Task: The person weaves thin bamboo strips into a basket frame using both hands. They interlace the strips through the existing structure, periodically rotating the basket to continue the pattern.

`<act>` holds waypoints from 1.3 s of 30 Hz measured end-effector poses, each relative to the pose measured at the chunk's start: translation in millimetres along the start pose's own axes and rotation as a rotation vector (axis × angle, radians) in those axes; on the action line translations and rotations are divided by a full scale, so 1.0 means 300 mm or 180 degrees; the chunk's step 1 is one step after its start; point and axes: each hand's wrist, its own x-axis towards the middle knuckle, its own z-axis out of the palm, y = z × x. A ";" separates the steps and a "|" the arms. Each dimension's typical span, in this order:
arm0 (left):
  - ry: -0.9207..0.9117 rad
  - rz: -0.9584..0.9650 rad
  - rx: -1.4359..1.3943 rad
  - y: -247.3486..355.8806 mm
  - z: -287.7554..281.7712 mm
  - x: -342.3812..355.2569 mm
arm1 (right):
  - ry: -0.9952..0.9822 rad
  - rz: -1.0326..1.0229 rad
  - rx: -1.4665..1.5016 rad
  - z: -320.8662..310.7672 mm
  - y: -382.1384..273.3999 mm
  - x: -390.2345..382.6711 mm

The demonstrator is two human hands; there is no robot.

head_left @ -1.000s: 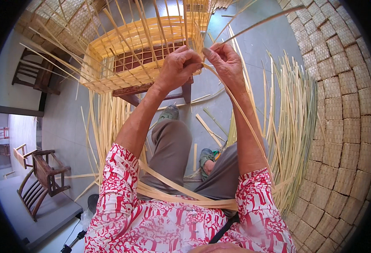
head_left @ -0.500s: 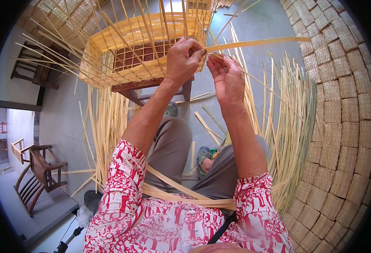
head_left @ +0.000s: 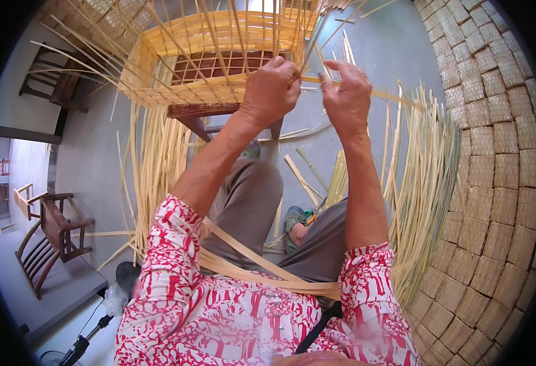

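A half-woven bamboo basket [head_left: 182,67] with long upright strips stands on a dark wooden stool [head_left: 204,113] in front of me. My left hand [head_left: 271,91] is closed at the basket's right front corner, pinching a thin bamboo strip [head_left: 390,96]. This strip runs out to the right, past my right hand [head_left: 347,97], which touches it with loosely curled fingers. Flat bamboo strips [head_left: 250,256] lie across my lap.
Bundles of loose bamboo strips lie on the grey floor at left [head_left: 155,165] and right [head_left: 420,183]. A stack of woven mats or baskets [head_left: 493,158] fills the right side. A wooden chair [head_left: 48,235] stands at lower left, another piece of dark furniture [head_left: 54,82] at upper left.
Both hands have dropped slightly and drawn closer to the basket's corner. The strip that arched high to the right now lies lower and nearly level.
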 end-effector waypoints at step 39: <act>-0.1143 0.1002 -0.0147 -0.066 -0.325 -0.266 | -0.1294 -0.1299 0.0674 0.036 -0.110 -0.126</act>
